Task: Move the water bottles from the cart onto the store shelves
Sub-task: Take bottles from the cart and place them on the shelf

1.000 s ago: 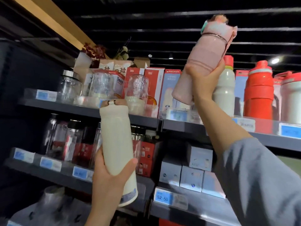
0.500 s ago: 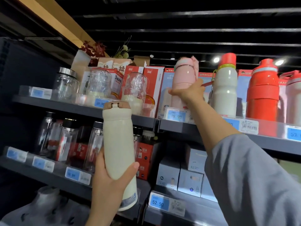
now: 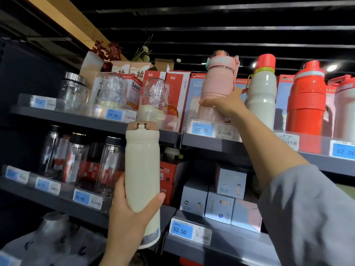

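Observation:
A pink water bottle (image 3: 218,87) stands upright on the top shelf (image 3: 215,144), left of a white bottle with a red cap (image 3: 263,96). My right hand (image 3: 225,104) grips the pink bottle around its lower half, arm stretched up. My left hand (image 3: 127,215) holds a tall cream flask with a tan lid (image 3: 142,169) upright in front of the middle shelf (image 3: 57,200), fingers and thumb wrapped round its lower body. The cart is out of view.
Glass jars (image 3: 74,89) and red boxes (image 3: 178,87) fill the top shelf's left part. A big red bottle (image 3: 306,100) stands at its right. Clear glass bottles (image 3: 76,160) and grey boxes (image 3: 219,204) occupy the middle shelf. Price tags (image 3: 181,230) line the shelf edges.
My right hand has brought the pink bottle down from high in the air and stood it on the top shelf. The left hand has kept the cream flask nearly still.

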